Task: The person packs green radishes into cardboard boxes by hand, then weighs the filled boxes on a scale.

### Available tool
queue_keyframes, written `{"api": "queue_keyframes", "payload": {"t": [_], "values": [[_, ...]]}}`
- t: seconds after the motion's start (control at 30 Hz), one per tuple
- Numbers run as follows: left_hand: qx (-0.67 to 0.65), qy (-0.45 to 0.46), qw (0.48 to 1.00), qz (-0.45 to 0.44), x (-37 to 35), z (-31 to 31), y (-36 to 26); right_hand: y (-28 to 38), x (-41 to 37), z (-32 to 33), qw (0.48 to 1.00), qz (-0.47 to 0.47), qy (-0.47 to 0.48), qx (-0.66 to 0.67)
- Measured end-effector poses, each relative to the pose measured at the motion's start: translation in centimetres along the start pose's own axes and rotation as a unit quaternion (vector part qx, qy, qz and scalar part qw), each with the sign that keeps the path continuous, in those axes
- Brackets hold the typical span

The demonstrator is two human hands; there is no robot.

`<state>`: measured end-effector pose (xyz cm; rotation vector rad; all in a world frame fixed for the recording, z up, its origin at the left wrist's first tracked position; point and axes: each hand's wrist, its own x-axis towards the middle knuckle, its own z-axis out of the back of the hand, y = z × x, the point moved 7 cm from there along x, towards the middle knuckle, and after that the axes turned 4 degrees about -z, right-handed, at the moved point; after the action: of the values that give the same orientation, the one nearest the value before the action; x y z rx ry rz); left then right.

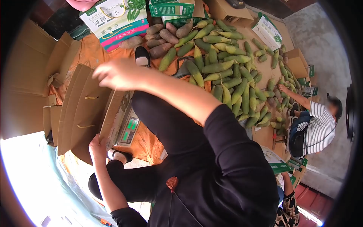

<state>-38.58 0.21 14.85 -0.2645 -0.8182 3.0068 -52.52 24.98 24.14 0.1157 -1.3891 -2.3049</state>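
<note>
My left hand [98,149] grips the lower edge of an open cardboard box [85,109], thumb and fingers pressed on its flap. The box stands tilted, with its brown inner side and small cord handles showing. Above the box's upper end is my right hand [115,73], slightly blurred, fingers loosely curled and apart, with nothing visible in it. Beside the box, a scale [128,130] with green lit displays is partly hidden.
Many green radishes [234,72] are piled ahead and to the right; darker reddish roots [168,36] lie near printed boxes [117,19]. A large carton [26,79] is at the left. A person in a striped shirt [319,126] reaches into the pile; another person's patterned sleeve [289,210] shows below.
</note>
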Motion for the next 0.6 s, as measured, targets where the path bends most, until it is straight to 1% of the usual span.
{"api": "queue_keyframes", "payload": {"t": [0.03, 0.07, 0.1, 0.13, 0.2, 0.23, 0.27, 0.3, 0.33, 0.37, 0.43, 0.47, 0.53, 0.57, 0.6], "values": [[0.0, -0.001, 1.0, -0.002, -0.1, 0.0, 0.0, -3.7, -1.2, 2.5, 0.997, -0.025, -0.061, 0.039], [0.001, 0.001, 1.0, -0.002, -0.1, 0.0, 0.2, -7.7, -3.0, 5.0, 0.989, -0.105, -0.101, 0.038], [-0.005, 0.002, 1.0, 0.001, -0.1, -0.2, 0.5, -12.5, -5.0, 7.2, 0.981, -0.133, -0.143, -0.019], [-0.011, 0.004, 1.0, 0.003, -0.1, -0.3, 0.5, -16.2, -8.2, 9.2, 0.962, -0.178, -0.197, -0.057], [-0.001, 0.004, 1.0, -0.004, 0.0, -0.3, 0.2, -23.8, -15.4, 11.3, 0.911, -0.339, -0.227, -0.063], [0.009, 0.003, 1.0, -0.009, 0.0, -0.2, 0.0, -26.8, -19.1, 11.7, 0.891, -0.367, -0.259, -0.065], [0.011, 0.005, 1.0, -0.009, -0.1, -0.1, -0.3, -33.0, -23.4, 11.4, 0.843, -0.453, -0.279, -0.081], [0.007, 0.004, 1.0, -0.005, -0.1, 0.0, -0.6, -34.6, -27.2, 10.8, 0.787, -0.541, -0.294, 0.029], [0.003, 0.003, 1.0, -0.001, -0.2, 0.0, -0.8, -36.4, -30.4, 9.7, 0.73, -0.593, -0.316, 0.122], [0.005, 0.003, 1.0, -0.001, -0.2, 0.0, -0.9, -37.6, -32.8, 8.2, 0.663, -0.635, -0.333, 0.214], [0.004, -0.005, 1.0, 0.012, -0.2, -0.1, -0.4, -35.6, -35.0, 7.1, 0.608, -0.655, -0.373, 0.25], [0.006, -0.006, 1.0, 0.012, -0.2, -0.1, -0.3, -36.1, -35.4, 6.4, 0.608, -0.655, -0.372, 0.252], [-0.012, -0.005, 1.0, 0.014, -0.2, -0.2, -0.1, -38.7, -37.5, 4.0, 0.521, -0.655, -0.44, 0.324], [-0.011, -0.01, 1.0, 0.016, -0.3, -0.3, 0.1, -39.4, -37.8, 3.4, 0.524, -0.654, -0.437, 0.326], [-0.018, -0.017, 1.0, 0.012, -0.3, -0.4, 0.2, -39.5, -37.6, 2.7, 0.531, -0.639, -0.428, 0.356]]}}
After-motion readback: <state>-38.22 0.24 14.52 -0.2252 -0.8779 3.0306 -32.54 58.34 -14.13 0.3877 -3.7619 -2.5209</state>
